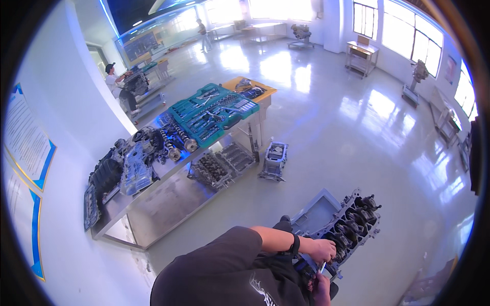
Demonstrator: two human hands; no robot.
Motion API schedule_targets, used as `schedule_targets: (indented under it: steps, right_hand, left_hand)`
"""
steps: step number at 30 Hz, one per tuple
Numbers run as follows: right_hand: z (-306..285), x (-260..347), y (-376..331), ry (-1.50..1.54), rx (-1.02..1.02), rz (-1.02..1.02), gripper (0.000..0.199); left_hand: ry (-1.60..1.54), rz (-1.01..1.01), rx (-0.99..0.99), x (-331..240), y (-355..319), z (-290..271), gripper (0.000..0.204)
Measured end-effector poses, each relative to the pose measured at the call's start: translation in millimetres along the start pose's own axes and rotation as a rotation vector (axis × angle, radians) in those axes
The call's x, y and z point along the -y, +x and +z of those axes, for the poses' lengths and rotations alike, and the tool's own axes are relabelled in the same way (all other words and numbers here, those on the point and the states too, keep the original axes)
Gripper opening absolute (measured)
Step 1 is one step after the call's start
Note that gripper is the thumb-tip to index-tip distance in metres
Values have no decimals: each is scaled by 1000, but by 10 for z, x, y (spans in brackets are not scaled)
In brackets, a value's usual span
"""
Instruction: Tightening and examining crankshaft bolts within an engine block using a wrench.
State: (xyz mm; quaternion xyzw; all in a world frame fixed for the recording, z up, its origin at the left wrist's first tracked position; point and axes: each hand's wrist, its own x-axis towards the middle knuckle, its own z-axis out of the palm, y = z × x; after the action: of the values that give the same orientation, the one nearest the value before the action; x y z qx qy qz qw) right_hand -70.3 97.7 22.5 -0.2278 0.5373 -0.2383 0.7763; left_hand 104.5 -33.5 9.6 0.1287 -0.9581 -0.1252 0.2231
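1. a long steel workbench (168,196) stands by the wall at left, loaded with engine parts and a teal tool tray (212,113).
2. an engine block (343,222) sits low at the person's front, crankshaft side up.
3. the left hand (322,250) rests on the block's near end, fingers curled; its grip cannot be told.
4. the right hand (320,289) grips a small slim tool (322,267) just below.

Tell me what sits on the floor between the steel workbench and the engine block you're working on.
In the head view, a small grey metal engine part stands on the shiny floor between the workbench and the engine block.
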Motion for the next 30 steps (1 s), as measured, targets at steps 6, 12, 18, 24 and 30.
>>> schedule_targets:
  steps: [6, 12, 18, 24, 30]
  right_hand:
    - [-206, 13, -32, 182, -86, 23, 32]
    - [-498, 43, -89, 103, -110, 7, 30]
    - [-540, 257, -228, 62, -188, -13, 21]
    - [-1018, 171, 40, 121, -95, -92, 26]
    - [-874, 339, -34, 69, -134, -117, 22]
  left_hand:
    - [55, -229, 358, 153, -167, -132, 49]
    - [139, -206, 357, 80, -245, -358, 62]
    - [173, -297, 483, 28, -351, -406, 79]
    - [189, -222, 393, 80, -318, -311, 79]
    - [259, -132, 391, 136, -370, -243, 79]
